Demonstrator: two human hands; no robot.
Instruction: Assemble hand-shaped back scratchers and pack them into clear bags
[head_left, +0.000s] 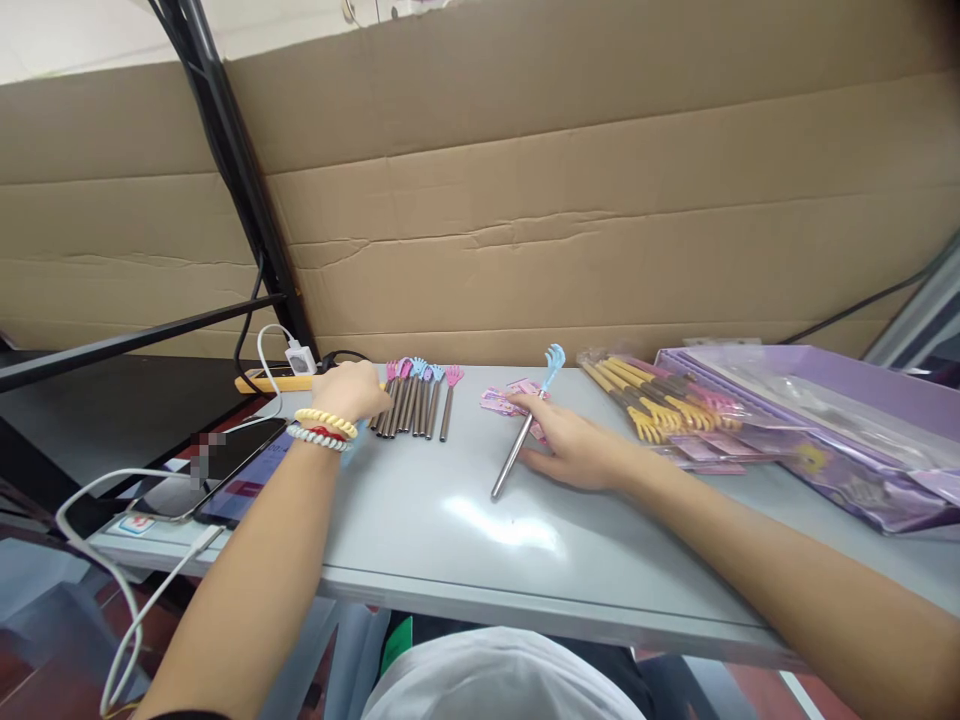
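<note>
My right hand (574, 445) holds a telescopic back scratcher (512, 463) with a light blue claw head and a metal rod. Its head points up and away, its rod end toward me. Beneath and beyond those fingers lie small pink printed cards (501, 401). My left hand (349, 388) is curled at the left end of a row of back scratchers (409, 400) with pink, blue and purple heads. Its fingertips are hidden, so I cannot make out what they grip. Some clear bluish plastic (355, 440) shows below that wrist.
Bagged yellow and pink back scratchers (652, 400) lie at right, beside a purple box (840, 470). Two phones (244, 485) and white cables (120, 580) are at left. A yellow power strip (274, 382) sits behind them. Cardboard (525, 200) stands along the table's back edge.
</note>
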